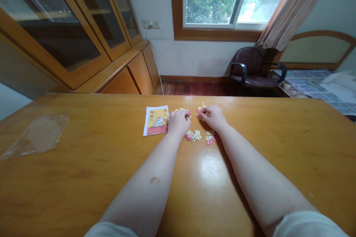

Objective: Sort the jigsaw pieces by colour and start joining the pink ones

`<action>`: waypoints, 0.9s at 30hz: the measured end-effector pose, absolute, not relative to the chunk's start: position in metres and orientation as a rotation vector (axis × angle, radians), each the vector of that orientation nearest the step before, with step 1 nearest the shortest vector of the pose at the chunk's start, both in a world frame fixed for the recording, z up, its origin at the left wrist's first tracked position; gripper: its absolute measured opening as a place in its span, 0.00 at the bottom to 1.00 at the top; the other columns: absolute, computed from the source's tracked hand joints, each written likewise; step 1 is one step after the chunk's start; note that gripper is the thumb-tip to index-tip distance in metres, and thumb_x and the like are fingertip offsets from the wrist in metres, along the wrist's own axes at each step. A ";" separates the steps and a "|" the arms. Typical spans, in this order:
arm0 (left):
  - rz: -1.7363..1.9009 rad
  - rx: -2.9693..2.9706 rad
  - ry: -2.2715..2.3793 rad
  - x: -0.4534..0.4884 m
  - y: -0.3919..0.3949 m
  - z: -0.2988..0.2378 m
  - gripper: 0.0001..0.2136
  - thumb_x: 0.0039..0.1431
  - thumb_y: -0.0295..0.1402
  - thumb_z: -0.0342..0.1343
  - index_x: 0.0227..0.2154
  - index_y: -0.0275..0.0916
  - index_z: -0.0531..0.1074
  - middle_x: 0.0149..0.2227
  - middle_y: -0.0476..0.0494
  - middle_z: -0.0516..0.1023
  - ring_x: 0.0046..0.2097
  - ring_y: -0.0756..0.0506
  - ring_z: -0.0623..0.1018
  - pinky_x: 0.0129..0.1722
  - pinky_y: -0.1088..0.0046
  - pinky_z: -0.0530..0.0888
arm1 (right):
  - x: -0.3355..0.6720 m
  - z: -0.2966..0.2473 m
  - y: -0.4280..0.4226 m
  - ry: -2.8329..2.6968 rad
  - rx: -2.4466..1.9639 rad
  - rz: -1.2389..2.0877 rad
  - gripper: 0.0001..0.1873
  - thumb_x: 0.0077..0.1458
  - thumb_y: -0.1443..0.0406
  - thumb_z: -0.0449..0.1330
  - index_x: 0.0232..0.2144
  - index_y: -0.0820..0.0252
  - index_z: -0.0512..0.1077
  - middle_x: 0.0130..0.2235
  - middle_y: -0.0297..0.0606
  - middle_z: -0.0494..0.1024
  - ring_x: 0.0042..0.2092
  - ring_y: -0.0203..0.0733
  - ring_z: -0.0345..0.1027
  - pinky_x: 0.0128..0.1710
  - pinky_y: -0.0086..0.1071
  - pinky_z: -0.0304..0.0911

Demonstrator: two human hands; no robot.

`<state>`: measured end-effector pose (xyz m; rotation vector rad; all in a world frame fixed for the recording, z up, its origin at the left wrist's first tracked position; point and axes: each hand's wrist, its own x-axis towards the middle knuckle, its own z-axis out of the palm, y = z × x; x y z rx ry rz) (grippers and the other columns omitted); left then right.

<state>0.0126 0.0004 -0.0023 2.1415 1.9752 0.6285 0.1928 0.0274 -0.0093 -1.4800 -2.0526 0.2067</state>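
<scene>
Small jigsaw puzzle pieces in pink, cream and yellow lie in loose groups on the wooden table. My left hand (pixel 178 122) is closed, its thumb and fingertips pinched around a puzzle piece at the edge of the upper-left group (pixel 181 110). It partly covers the right edge of a picture card (pixel 156 120) showing a white cartoon animal on yellow and pink. My right hand (pixel 214 118) has its fingers curled together on a pink puzzle piece (pixel 198 112). Nearer to me lie one group (pixel 195 135) between my forearms and a smaller group (pixel 209 137) by my right wrist.
A clear plastic bag (pixel 41 133) lies flat at the table's left. Past the far edge (pixel 250 98) stand an office chair (pixel 251 66) and a bed (pixel 311 85). A glass-door cabinet (pixel 83 18) is at the left, and a white cord (pixel 155 59) hangs from the wall socket.
</scene>
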 end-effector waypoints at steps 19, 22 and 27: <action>0.682 2.177 1.989 0.013 0.000 -0.001 0.10 0.55 0.33 0.53 0.38 0.45 0.76 0.41 0.44 0.77 0.48 0.39 0.71 0.50 0.60 0.65 | 0.189 -0.006 0.024 -2.194 -1.305 0.327 0.09 0.54 0.62 0.59 0.27 0.57 0.77 0.33 0.38 0.79 0.36 0.42 0.67 0.43 0.36 0.58; 0.678 2.340 1.649 0.016 -0.003 0.002 0.10 0.56 0.32 0.51 0.36 0.45 0.77 0.39 0.46 0.79 0.44 0.42 0.73 0.48 0.64 0.67 | 0.191 -0.007 0.025 -2.078 -1.345 0.317 0.10 0.54 0.62 0.58 0.27 0.57 0.77 0.31 0.39 0.78 0.36 0.42 0.67 0.42 0.36 0.58; 0.488 2.525 1.266 0.021 -0.013 0.009 0.09 0.52 0.30 0.51 0.31 0.44 0.77 0.32 0.48 0.79 0.39 0.44 0.73 0.46 0.65 0.66 | 0.194 -0.011 0.028 -1.894 -1.401 0.292 0.10 0.53 0.61 0.57 0.27 0.59 0.76 0.31 0.40 0.77 0.36 0.43 0.68 0.40 0.35 0.59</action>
